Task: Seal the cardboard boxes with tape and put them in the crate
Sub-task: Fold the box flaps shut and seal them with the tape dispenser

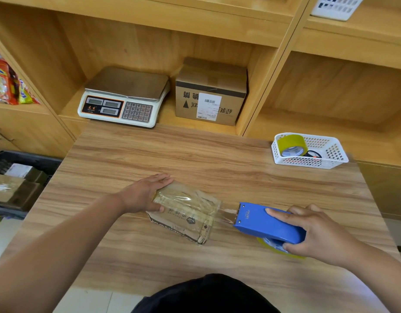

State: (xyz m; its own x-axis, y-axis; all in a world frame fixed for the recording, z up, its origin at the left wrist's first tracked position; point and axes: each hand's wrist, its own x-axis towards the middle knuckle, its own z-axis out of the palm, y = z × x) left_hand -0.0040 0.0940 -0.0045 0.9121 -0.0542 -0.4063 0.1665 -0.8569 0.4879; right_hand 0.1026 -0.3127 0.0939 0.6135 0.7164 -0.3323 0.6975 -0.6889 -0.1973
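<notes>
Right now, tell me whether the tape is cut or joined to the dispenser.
Joined, not cut. A clear strip of tape stretches from the box to the blue dispenser, which the right hand grips.

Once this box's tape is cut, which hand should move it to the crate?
Left, probably. The left hand holds the box, and the crate sits off to that side. The right hand is occupied gripping the tape dispenser.
</notes>
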